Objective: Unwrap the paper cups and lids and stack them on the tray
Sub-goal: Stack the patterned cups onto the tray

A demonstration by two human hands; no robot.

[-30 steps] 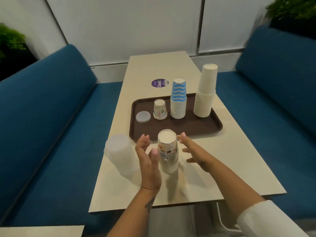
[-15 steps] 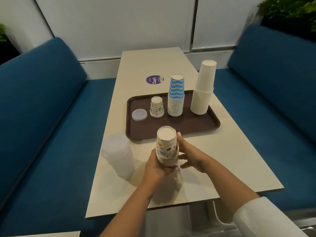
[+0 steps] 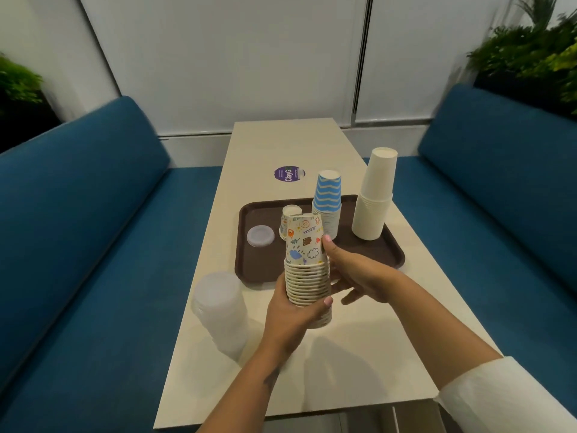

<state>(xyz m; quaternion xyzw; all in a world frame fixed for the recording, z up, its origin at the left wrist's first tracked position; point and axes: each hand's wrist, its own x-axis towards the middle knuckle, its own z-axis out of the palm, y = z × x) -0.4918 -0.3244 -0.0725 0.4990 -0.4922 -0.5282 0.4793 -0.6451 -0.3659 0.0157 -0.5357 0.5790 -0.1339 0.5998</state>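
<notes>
From the head camera, a stack of doodle-printed cups point(image 3: 307, 270) is held up in the air just in front of the brown tray point(image 3: 249, 270), clear of the table point(image 3: 359, 354). The stack stands upside down: closed bottoms up, open rims down, its long axis close to upright with the top leaning slightly toward the tray. The left hand point(image 3: 293, 310) wraps the lower, ribbed end of the stack, thumb across the near side, so most of the stack rises above that grasp. The right hand point(image 3: 352, 270) has its thumb laid against the side of the topmost cup, with the fingers reaching round behind; how firmly they close I cannot tell.

On the tray, behind the held stack, stand a single printed cup point(image 3: 288, 220), a blue zigzag cup stack point(image 3: 327, 201) and, at the tray's right end, a tall white cup stack point(image 3: 373, 195). A clear lid point(image 3: 260, 235) lies flat on the tray's left part. A wrapped stack of clear lids point(image 3: 221, 310) stands on the table just left of the tray's near corner.
</notes>
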